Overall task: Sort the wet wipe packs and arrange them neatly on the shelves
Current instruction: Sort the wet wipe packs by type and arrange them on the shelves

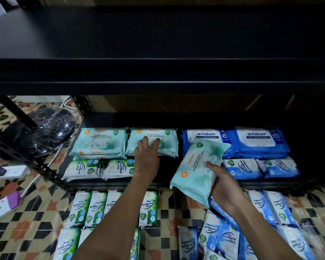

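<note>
While the left hand point(147, 154) presses flat on a shelved pack point(154, 142), the right hand point(225, 186) grips an "Antibacterial Fragrance Free Wipes" pack point(197, 169).

Shelf: two teal stacks point(152, 141), two Antabax stacks point(257, 141), two pine packs point(83, 168); one teal pack point(195, 171) held.

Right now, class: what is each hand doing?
Left hand: open, fingers resting on a teal antibacterial wipes pack on the shelf.
Right hand: gripping a teal Guardian wipes pack.

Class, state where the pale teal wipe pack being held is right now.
In the head view, right of centre: the right hand holds the pale teal pack tilted, in front of the lower shelf, beside the blue Antabax packs.
</note>
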